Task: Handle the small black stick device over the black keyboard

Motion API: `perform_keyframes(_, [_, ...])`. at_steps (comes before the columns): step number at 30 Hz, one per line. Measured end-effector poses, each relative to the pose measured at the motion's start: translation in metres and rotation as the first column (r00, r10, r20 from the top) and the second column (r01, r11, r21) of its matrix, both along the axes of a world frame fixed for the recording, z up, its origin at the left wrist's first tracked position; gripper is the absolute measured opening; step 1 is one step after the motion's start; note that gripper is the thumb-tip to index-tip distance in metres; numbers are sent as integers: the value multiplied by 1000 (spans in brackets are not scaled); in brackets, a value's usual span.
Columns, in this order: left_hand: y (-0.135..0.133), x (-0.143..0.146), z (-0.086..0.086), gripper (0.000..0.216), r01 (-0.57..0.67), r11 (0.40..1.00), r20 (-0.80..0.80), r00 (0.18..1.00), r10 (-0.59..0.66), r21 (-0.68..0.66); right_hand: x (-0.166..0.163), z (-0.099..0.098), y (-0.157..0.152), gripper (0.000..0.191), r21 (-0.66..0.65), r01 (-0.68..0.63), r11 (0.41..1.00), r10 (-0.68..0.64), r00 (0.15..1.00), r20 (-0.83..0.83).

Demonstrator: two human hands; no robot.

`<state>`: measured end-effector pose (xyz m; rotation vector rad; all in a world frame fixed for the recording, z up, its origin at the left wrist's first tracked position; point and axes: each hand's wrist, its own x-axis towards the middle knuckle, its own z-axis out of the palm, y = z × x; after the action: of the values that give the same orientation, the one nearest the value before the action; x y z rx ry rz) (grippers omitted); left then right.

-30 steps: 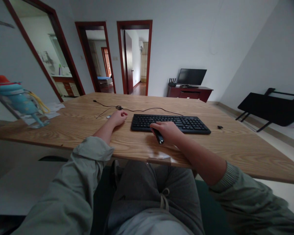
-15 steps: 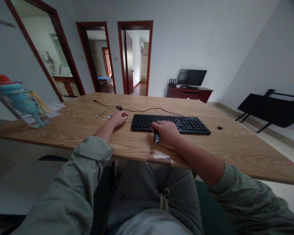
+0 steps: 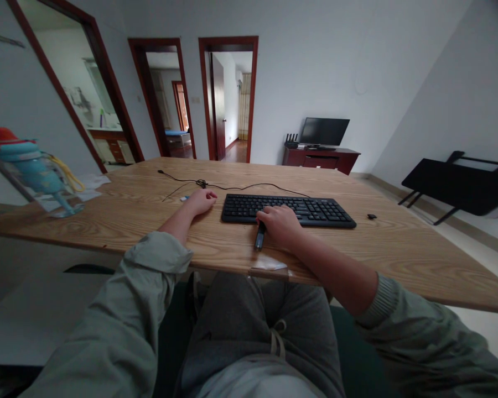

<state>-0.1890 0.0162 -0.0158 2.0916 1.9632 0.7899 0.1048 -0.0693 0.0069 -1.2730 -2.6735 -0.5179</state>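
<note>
While gripping a slim dark pen-shaped stick (image 3: 259, 237), resting at the near edge of the flat black computer keyboard (image 3: 288, 210).

Right hand (image 3: 280, 225) closed around stick, its tip angled down onto the pale wooden tabletop (image 3: 149, 221); left hand (image 3: 200, 201) loosely curled, holding nothing, lying beside thin black cable (image 3: 216, 186). Seemingly midway: stick in hand, not laid down, keyboard undisturbed. Blue water bottle (image 3: 33, 168) far left.

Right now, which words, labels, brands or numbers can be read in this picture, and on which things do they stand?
No text can be read.
Keyboard: the key legends are too small and blurred.
Dark slim tool in the right hand: no legible mark.
Blue bottle: no readable label.
Monitor: dark screen, no visible brand.
</note>
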Motion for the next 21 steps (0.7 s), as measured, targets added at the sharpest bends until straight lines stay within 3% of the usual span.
perform_keyframes(12, [3,-2,-1,28,25,1000,-11,1000,-25,-1,-7,-4,-1,28,-38,57,998,-55,997,57])
perform_keyframes(21, [0,1,1,28,21,1000,-11,1000,-21,1,-4,-1,0,26,-66,52,996,-52,999,-9])
